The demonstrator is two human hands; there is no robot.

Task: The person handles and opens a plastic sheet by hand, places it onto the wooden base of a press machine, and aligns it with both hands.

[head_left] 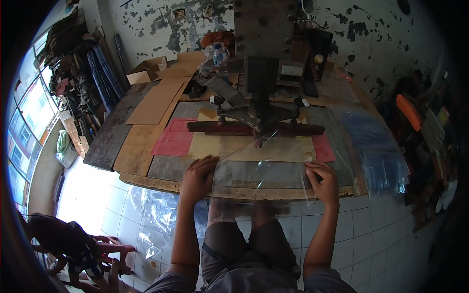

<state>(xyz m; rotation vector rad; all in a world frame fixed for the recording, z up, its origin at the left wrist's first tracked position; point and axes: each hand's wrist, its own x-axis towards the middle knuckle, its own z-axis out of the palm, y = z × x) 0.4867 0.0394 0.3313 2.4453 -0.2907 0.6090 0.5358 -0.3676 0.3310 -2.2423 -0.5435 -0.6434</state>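
A clear plastic sheet (259, 171) lies across the front of the worktable, partly under the dark bar (293, 129) of a press, and hangs over the front edge. My left hand (199, 177) is at the sheet's left edge, fingers together and bent over it. At the right edge, my right hand (321, 179) pinches the sheet between thumb and fingers. Beneath the plastic lie a yellow sheet (205, 146) and a red sheet (173, 137) on a grey board.
On the table's right side is a pile of bluish plastic sheets (373, 151). Cardboard (156, 101), an open box (146, 70) and a bottle (218, 54) stand or lie farther back. Crumpled plastic (154, 219) lies on the floor. A person (63, 239) sits at the lower left.
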